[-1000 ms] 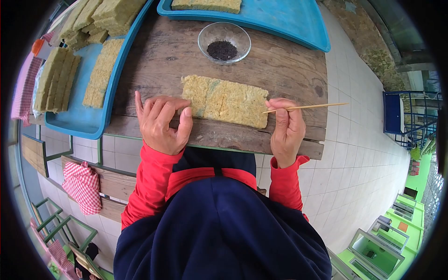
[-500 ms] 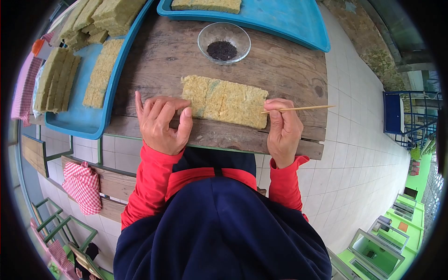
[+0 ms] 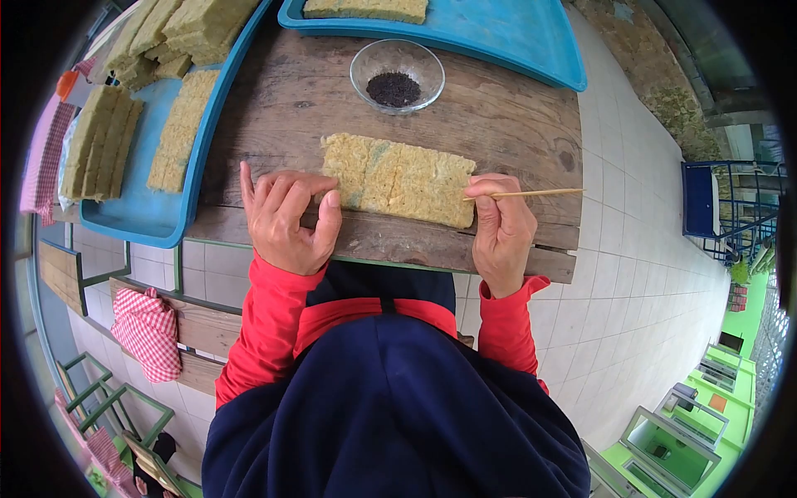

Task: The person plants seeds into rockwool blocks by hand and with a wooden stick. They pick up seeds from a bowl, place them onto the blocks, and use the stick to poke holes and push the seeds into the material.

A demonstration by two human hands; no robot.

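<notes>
Your left hand (image 3: 286,217) rests curled, gripping nothing, fingertips touching the slab's (image 3: 398,178) left end. Your right hand (image 3: 501,232) pinches one wooden skewer (image 3: 531,193) at its right end. One seed bowl (image 3: 397,75) behind the slab, two blue trays (image 3: 149,212).

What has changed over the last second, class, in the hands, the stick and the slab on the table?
The right hand has drawn the thin stick leftward, toward the yellow fibrous slab; its far end now reaches less far to the right. It keeps its pinch on the stick. The left hand stays pressed at the slab's left end. Slab and glass bowl are unmoved.
</notes>
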